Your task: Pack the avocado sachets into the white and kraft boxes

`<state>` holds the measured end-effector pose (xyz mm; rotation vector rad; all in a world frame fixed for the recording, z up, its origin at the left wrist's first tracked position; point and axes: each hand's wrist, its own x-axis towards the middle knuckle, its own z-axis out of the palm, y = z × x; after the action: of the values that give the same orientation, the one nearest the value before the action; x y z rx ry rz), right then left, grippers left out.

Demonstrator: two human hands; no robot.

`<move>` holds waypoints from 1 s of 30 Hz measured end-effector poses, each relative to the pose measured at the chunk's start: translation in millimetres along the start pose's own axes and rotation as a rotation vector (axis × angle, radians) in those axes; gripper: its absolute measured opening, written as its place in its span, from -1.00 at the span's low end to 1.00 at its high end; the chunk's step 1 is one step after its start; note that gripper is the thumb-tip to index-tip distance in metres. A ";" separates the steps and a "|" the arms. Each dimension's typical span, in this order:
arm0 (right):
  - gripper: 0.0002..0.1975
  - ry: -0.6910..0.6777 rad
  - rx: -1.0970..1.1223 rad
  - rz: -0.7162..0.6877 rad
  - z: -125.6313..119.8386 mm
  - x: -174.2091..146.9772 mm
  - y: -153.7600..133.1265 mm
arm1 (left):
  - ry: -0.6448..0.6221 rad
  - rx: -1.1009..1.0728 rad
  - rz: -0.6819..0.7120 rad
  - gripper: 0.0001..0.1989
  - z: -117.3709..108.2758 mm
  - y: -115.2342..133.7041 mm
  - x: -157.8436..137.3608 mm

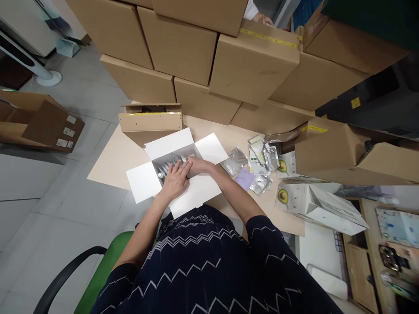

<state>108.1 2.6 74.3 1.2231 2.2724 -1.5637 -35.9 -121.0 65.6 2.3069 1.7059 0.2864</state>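
A white carton (206, 196) stands in front of me with its flaps folded out. Silver pouches (163, 168) are packed upright in a row inside it. My left hand (176, 179) reaches over the near edge, its fingers stretched out across the tops of the pouches. My right hand (196, 165) dips into the carton from the right, touching or close to the left fingertips. Its own fingertips are partly hidden among the pouches, so any grip cannot be made out. To the carton's right lie loose silver pouches (235, 161) and a purple packet (245, 179).
Stacked brown boxes (183, 48) wall off the table's far side, with another person's hand (263, 19) behind them. An open brown box (150, 124) stands beyond the carton. White avocado-printed boxes (327, 207) lie at right. A green chair (111, 257) is below left.
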 end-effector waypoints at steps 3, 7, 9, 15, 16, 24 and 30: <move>-0.67 0.140 0.156 -0.120 -19.9 -38.2 19.1 | -0.018 -0.008 0.009 -0.34 1.2 -1.8 4.0; -0.50 0.672 0.408 0.067 -48.1 -83.6 79.1 | -0.005 0.006 0.052 -0.50 2.6 -3.0 4.8; -0.45 0.827 0.248 0.316 -48.6 -89.2 115.4 | -0.001 0.011 0.054 -0.52 2.9 -3.5 4.4; -0.25 0.435 -0.386 0.592 -1.4 -70.1 183.1 | -0.009 0.032 0.054 -0.52 2.5 -3.0 3.5; -0.30 0.408 -0.450 0.581 5.2 -68.3 186.8 | -0.011 0.037 0.053 -0.52 2.5 -2.6 3.3; -0.48 0.536 -0.491 0.556 6.2 -82.4 178.3 | -0.038 0.086 0.071 -0.48 -0.7 0.8 4.6; -0.60 1.002 -0.126 0.656 -21.0 -114.9 167.4 | -0.035 0.073 0.103 -0.53 -6.8 0.8 7.6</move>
<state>303.8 -19.4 20.9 2.7432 1.8883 -0.5853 -35.1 -113.3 72.4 2.4420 1.6090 0.2063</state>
